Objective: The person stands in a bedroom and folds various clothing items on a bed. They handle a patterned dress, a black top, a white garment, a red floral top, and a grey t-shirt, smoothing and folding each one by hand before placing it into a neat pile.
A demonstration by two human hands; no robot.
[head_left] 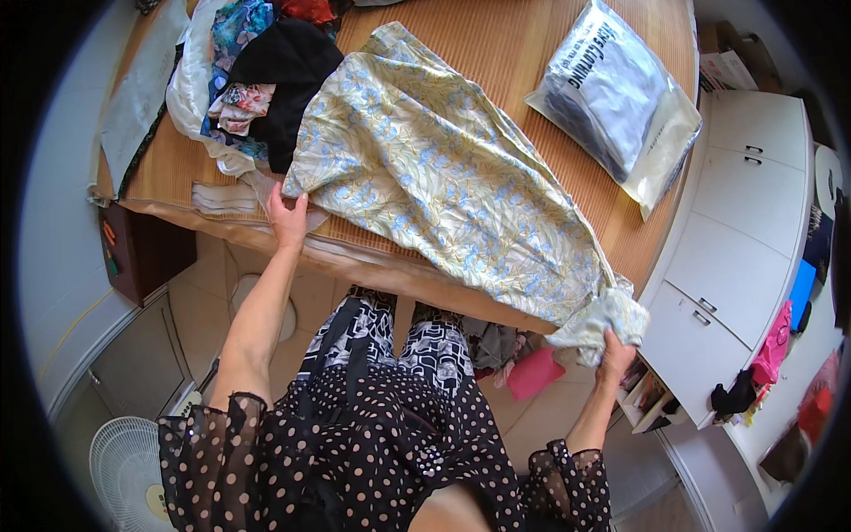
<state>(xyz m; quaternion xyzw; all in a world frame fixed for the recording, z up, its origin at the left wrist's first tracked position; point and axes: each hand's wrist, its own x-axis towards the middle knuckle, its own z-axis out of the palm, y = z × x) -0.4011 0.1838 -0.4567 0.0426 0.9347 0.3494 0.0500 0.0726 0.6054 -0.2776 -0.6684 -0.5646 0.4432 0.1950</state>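
Across the middle of the frame a pale cloth with blue and yellow flowers (452, 186) lies at a slant over the slatted wooden table (510, 44), and from where I stand the work looks partly done. Most of the cloth is spread, its broad part opened out, though soft folds run along it; the narrow end at the lower right is crumpled and not laid flat, so I would judge that end is what remains. Left of centre, the left hand (288, 217) touches the cloth's near corner, fingers pointing up the frame and thumb set apart; whether it pinches the fabric or merely rests there, I can't tell. Its bare forearm (253, 310) rises nearly straight from the lower left. At the lower right, the right hand (616, 356) has its fingers closed around the bunched end, just beyond the table's edge, with the forearm coming up steeply from below. Both arms are spread wide, one hand toward each end of the cloth's near side.
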